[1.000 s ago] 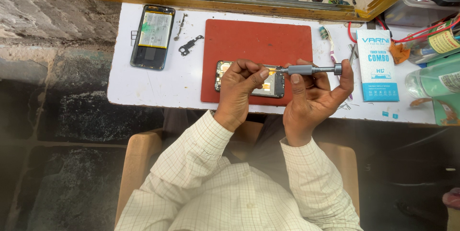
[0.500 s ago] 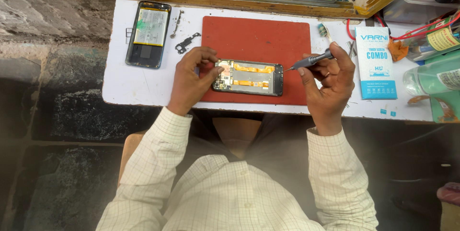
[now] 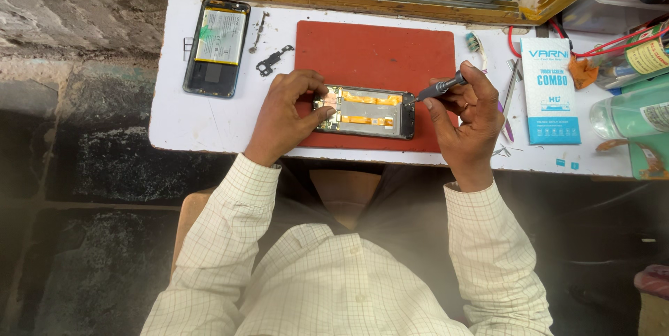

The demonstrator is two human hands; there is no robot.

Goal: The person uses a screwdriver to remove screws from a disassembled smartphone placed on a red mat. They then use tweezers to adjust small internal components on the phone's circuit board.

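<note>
An opened phone, its flat orange ribbon cables bared, lies on a red mat at the white tabletop's near edge. The left hand pinches its left end, while the right hand grips a slim grey screwdriver, tip at the phone's right end

Red mat on a white counter. Opened phone: black frame, orange flex strips, greenish board at the left end. Second phone shell: black rim, pale silver-green battery. Dark grey screwdriver. Small box: white and blue. Shirt sleeves: cream with a fine brown check. Toothbrush: teal and white. Red wires at the far right edge.
</note>
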